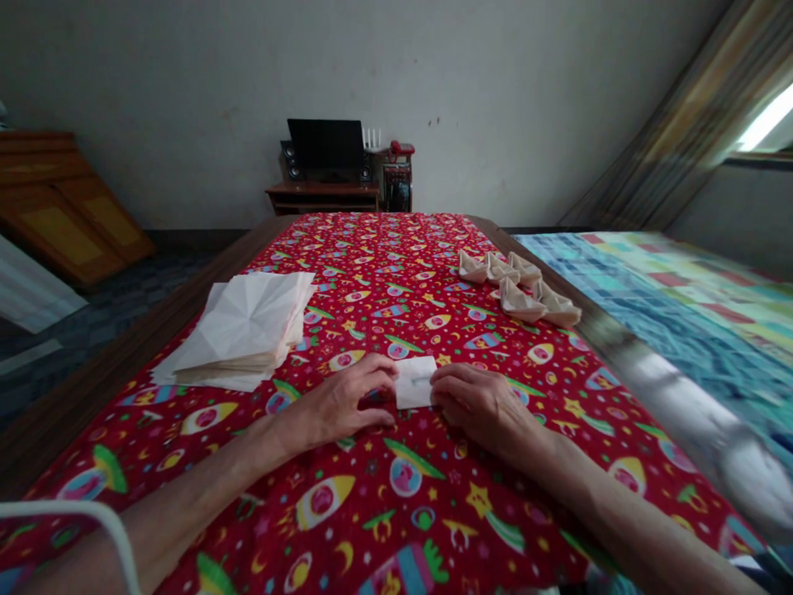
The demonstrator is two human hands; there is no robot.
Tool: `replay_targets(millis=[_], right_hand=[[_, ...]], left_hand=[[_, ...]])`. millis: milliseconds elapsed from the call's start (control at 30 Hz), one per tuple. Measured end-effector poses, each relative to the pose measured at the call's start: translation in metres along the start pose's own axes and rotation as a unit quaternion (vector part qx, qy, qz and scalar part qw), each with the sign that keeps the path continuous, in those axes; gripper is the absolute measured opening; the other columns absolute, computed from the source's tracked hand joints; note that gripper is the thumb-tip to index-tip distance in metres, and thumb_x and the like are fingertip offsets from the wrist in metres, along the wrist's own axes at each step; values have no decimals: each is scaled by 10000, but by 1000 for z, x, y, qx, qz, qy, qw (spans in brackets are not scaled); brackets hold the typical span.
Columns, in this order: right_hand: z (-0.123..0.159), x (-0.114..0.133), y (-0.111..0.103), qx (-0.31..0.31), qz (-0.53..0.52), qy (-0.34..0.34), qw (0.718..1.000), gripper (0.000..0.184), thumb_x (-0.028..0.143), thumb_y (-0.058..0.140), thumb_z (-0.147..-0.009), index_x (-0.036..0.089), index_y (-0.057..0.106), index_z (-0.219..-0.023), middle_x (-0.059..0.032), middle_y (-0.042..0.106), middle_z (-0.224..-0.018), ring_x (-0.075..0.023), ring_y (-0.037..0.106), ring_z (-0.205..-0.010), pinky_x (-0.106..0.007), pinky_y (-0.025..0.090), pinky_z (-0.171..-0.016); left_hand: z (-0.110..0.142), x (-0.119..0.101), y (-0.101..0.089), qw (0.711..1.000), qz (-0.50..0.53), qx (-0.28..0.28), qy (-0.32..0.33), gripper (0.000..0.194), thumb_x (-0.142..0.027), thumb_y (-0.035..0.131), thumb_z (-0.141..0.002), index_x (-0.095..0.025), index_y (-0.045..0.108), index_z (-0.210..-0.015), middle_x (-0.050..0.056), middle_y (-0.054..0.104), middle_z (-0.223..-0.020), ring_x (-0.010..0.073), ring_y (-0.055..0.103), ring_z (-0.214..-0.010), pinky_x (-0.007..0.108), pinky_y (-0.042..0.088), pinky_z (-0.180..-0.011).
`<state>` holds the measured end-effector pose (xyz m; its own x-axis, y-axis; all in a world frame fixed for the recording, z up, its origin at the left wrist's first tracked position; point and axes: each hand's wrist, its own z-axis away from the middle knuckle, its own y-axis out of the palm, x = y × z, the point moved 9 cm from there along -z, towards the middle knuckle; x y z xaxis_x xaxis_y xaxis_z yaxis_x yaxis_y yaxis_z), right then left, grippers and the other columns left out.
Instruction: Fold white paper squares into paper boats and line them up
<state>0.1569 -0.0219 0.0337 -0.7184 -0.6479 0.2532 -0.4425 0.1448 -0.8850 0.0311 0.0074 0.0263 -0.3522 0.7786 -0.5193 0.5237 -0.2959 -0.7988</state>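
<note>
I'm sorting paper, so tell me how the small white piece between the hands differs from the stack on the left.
The small white piece is much smaller than the stack. The piece is a compact rectangle; the stack is layered, its top sheet creased outward from the middle. The left hand and right hand are at the piece's edges; neither touches the stack. Both are pale and lie on the red cloth.

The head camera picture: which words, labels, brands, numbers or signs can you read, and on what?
No text can be read.
Small white rectangular paper between left hand and right hand: faint grey mark, too blurred to tell.
Red rocket-print cloth: no readable words.
</note>
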Motion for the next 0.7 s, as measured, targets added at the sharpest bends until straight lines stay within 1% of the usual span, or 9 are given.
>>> replay_targets(millis=[33, 67, 133, 267, 367, 467, 567, 700], right_hand=[[1, -2, 1, -2, -3, 3, 1000, 212, 126, 428, -899, 147, 628, -831, -79, 645, -891, -129, 603, -758, -214, 459, -673], [1, -3, 1, -5, -4, 1, 1000, 209, 132, 427, -902, 149, 623, -831, -79, 643, -894, -130, 601, -756, -215, 456, -667], [3, -3, 2, -10, -6, -7, 1000, 206, 140, 419, -908, 152, 613, -839, -81, 638, -911, -134, 599, -766, -218, 454, -667], [4, 0, 1, -9, -25, -12, 1000, 202, 144, 405, -917, 156, 597, -854, -82, 634, -928, -132, 595, -764, -220, 453, -673], [3, 0, 1, -6, -33, -12, 999, 193, 145, 408, -917, 160, 591, -858, -74, 633, -931, -129, 589, -743, -223, 448, -658], [3, -2, 2, -3, -34, -9, 999, 187, 152, 413, -918, 164, 590, -861, -72, 631, -945, -135, 590, -766, -231, 449, -668], [3, -4, 4, 1, -38, -7, 999, 193, 152, 411, -919, 162, 598, -868, -76, 630, -954, -140, 593, -792, -239, 458, -693], [4, -1, 2, -3, -39, -12, 999, 201, 143, 421, -914, 161, 620, -886, -84, 635, -967, -146, 600, -827, -247, 470, -719]], left_hand=[[2, -3, 0, 1000, -5, 12, 14, 114, -217, 626, -828, -195, 588, -933, 62, 535, -1170, 181, 507, -1144, 306, 429, -984], [3, -5, -1, 999, -7, 20, 25, 103, -202, 583, -857, -197, 590, -959, 62, 533, -1181, 177, 500, -1151, 305, 422, -991], [4, -9, -1, 999, -10, 32, 39, 159, -172, 531, -882, -197, 573, -1033, 69, 531, -1199, 176, 492, -1159, 312, 412, -1000], [4, -10, 0, 998, -18, 39, 47, 231, -134, 505, -882, -184, 545, -1104, 76, 543, -1217, 175, 493, -1162, 317, 403, -1010], [4, -10, 2, 996, -40, 47, 58, 237, -127, 483, -893, -186, 581, -1101, 71, 550, -1233, 175, 506, -1147, 316, 407, -1002], [5, -12, 4, 993, -67, 55, 75, 259, -125, 454, -908, -196, 616, -1098, 70, 543, -1257, 185, 505, -1142, 325, 410, -990], [4, -14, 7, 990, -88, 70, 84, 311, -99, 442, -899, -199, 614, -1137, 77, 524, -1276, 198, 487, -1155, 335, 403, -990], [1, -14, 10, 985, -118, 97, 81, 359, -100, 451, -897, -259, 600, -1183, 59, 520, -1270, 201, 494, -1107, 344, 409, -961]])
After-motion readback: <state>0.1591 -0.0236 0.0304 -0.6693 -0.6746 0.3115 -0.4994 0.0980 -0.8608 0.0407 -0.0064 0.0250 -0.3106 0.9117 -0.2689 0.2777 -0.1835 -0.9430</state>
